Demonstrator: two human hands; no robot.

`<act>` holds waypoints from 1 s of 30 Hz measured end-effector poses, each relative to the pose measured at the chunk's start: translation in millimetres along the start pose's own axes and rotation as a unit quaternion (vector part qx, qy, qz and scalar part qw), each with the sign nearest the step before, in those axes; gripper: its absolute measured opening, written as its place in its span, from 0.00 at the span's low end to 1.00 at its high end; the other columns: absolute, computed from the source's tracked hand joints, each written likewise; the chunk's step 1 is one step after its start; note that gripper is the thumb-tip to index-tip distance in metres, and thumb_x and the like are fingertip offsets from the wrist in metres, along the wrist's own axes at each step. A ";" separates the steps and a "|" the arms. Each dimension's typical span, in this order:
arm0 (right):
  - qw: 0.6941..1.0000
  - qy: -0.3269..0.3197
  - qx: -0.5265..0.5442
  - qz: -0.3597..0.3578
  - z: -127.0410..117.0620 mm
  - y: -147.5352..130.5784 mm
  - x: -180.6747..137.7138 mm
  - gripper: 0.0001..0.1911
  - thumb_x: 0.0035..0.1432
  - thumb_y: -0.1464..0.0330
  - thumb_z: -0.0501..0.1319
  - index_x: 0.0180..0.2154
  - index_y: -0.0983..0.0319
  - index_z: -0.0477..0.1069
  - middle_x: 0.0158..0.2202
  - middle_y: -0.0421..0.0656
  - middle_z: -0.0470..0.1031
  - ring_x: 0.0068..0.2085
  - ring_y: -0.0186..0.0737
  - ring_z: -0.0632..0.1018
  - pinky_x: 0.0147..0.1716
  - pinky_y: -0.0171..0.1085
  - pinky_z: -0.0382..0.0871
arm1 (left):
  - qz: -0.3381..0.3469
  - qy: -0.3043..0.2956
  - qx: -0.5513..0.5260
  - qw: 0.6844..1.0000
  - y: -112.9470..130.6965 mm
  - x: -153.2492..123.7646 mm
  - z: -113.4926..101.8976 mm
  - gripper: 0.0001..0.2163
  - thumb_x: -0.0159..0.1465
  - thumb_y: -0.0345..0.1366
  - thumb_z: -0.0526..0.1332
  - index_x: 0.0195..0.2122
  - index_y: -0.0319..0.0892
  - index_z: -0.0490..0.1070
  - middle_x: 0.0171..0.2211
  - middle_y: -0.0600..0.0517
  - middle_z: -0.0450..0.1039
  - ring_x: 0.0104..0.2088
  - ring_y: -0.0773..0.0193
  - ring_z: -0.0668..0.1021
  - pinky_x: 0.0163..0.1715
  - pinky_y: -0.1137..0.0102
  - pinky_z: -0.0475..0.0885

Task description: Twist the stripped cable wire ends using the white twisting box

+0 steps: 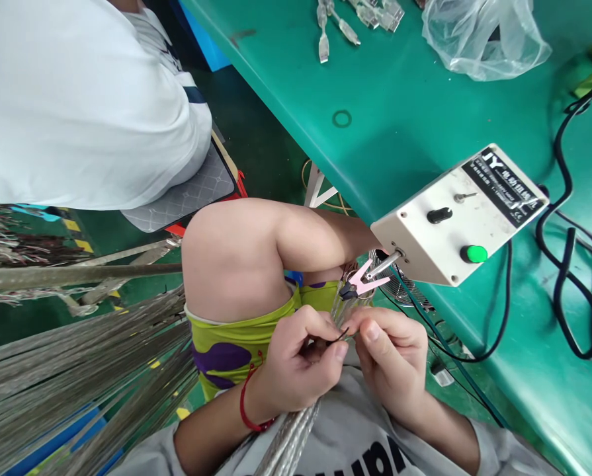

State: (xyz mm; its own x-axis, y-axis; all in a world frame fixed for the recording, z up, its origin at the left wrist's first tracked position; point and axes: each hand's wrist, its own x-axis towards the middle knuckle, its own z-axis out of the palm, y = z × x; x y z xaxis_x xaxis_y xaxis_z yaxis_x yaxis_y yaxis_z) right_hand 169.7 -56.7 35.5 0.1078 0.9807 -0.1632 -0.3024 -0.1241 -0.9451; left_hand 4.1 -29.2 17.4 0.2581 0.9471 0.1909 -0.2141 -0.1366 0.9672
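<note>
My left hand (300, 360) and my right hand (392, 357) meet over my lap, both pinching the end of a thin wire (338, 336). That wire belongs to a bundle of clear-sheathed cables (288, 439) running down across my grey shirt. A red cord circles my left wrist. Just above my fingers a pink clip (362, 281) sits on the metal spindle of a white control box (459, 215) at the bench edge. The box has a black knob, a toggle switch and a green button.
A green bench (405, 112) carries clear connectors (360, 16), a crumpled plastic bag (484, 36) and black cables (568, 264). Another person in a white shirt (77, 99) sits at the left. Long bundles of grey cable (77, 370) hang at lower left.
</note>
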 end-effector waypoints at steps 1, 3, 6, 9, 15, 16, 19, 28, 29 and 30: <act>1.000 0.001 0.006 -0.002 1.5 0.2 0.1 0.13 0.83 0.59 0.73 0.44 0.56 0.93 0.20 0.35 0.72 0.19 0.31 0.62 0.20 0.34 0.53 | -0.004 -0.001 -0.008 1.000 0.4 0.5 0.2 0.07 0.82 0.35 0.70 0.47 0.48 0.72 0.32 0.59 0.69 0.25 0.70 0.64 0.27 0.72 0.61; 1.000 0.011 0.020 -0.011 3.9 1.1 1.3 0.16 0.86 0.59 0.68 0.47 0.56 0.93 0.18 0.32 0.67 0.17 0.29 0.57 0.19 0.33 0.52 | -0.008 0.002 -0.029 1.000 1.7 1.7 0.5 0.07 0.84 0.36 0.69 0.47 0.49 0.72 0.32 0.59 0.68 0.26 0.70 0.64 0.27 0.72 0.61; 0.998 0.029 0.008 -0.046 4.7 2.7 4.7 0.21 0.90 0.57 0.62 0.49 0.56 0.93 0.17 0.31 0.65 0.17 0.30 0.58 0.21 0.34 0.57 | -0.015 0.011 -0.064 0.998 3.5 3.7 0.5 0.08 0.86 0.38 0.67 0.47 0.49 0.70 0.32 0.60 0.66 0.27 0.69 0.64 0.28 0.73 0.61; 0.998 0.012 -0.024 -0.055 4.2 2.3 7.4 0.17 0.88 0.56 0.66 0.51 0.53 0.94 0.18 0.32 0.67 0.19 0.31 0.60 0.21 0.34 0.56 | -0.032 0.013 -0.094 0.995 3.9 4.3 0.2 0.09 0.87 0.39 0.65 0.47 0.49 0.69 0.32 0.60 0.64 0.28 0.69 0.64 0.29 0.73 0.61; 0.997 -0.002 -0.040 -0.062 11.2 -5.1 11.9 0.04 0.75 0.59 0.82 0.45 0.50 0.94 0.21 0.31 0.69 0.22 0.32 0.65 0.23 0.33 0.63 | -0.061 0.016 -0.111 0.992 3.0 1.8 0.3 0.14 0.86 0.44 0.68 0.43 0.48 0.68 0.33 0.58 0.65 0.29 0.69 0.65 0.31 0.72 0.64; 0.997 0.001 -0.039 -0.062 12.1 -5.9 13.1 0.04 0.74 0.59 0.82 0.44 0.51 0.93 0.21 0.31 0.69 0.22 0.32 0.66 0.23 0.33 0.64 | -0.063 0.016 -0.111 0.992 3.0 1.5 0.4 0.15 0.86 0.44 0.68 0.42 0.48 0.68 0.32 0.58 0.65 0.29 0.68 0.66 0.31 0.72 0.64; 0.997 -0.002 -0.035 -0.061 12.8 -6.3 16.7 0.05 0.74 0.59 0.82 0.43 0.51 0.93 0.20 0.31 0.69 0.22 0.32 0.66 0.24 0.33 0.65 | -0.071 0.020 -0.113 0.991 3.1 1.3 0.7 0.15 0.86 0.45 0.68 0.42 0.48 0.68 0.32 0.58 0.65 0.29 0.68 0.66 0.32 0.71 0.64; 0.999 -0.003 -0.010 -0.043 7.1 2.4 16.0 0.03 0.73 0.60 0.83 0.44 0.50 0.95 0.21 0.33 0.77 0.23 0.33 0.70 0.25 0.33 0.68 | -0.052 0.024 -0.089 0.994 3.4 4.0 0.0 0.11 0.87 0.43 0.66 0.45 0.49 0.70 0.34 0.58 0.67 0.30 0.67 0.67 0.32 0.72 0.66; 0.999 -0.004 -0.005 -0.046 6.3 3.6 15.9 0.03 0.73 0.60 0.84 0.44 0.50 0.96 0.22 0.34 0.79 0.24 0.33 0.71 0.25 0.34 0.68 | -0.047 0.022 -0.078 0.996 3.8 4.5 -0.5 0.10 0.87 0.43 0.66 0.46 0.49 0.71 0.34 0.58 0.67 0.30 0.67 0.67 0.32 0.72 0.67; 0.999 -0.007 0.000 -0.049 5.7 4.4 16.1 0.02 0.73 0.61 0.84 0.45 0.49 0.96 0.23 0.35 0.81 0.24 0.33 0.71 0.25 0.34 0.68 | -0.040 0.019 -0.066 0.997 4.4 4.9 -0.9 0.10 0.87 0.43 0.66 0.47 0.49 0.72 0.34 0.58 0.67 0.30 0.67 0.68 0.33 0.72 0.68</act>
State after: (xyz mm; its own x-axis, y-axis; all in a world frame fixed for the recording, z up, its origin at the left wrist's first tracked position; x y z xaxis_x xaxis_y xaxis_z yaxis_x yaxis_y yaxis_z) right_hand 164.7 -40.6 30.3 0.1236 0.9901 -0.0658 -0.2905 -0.0272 -0.9565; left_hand 3.6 -24.9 22.4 0.2447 0.9640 0.1045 -0.3172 -0.0223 0.9481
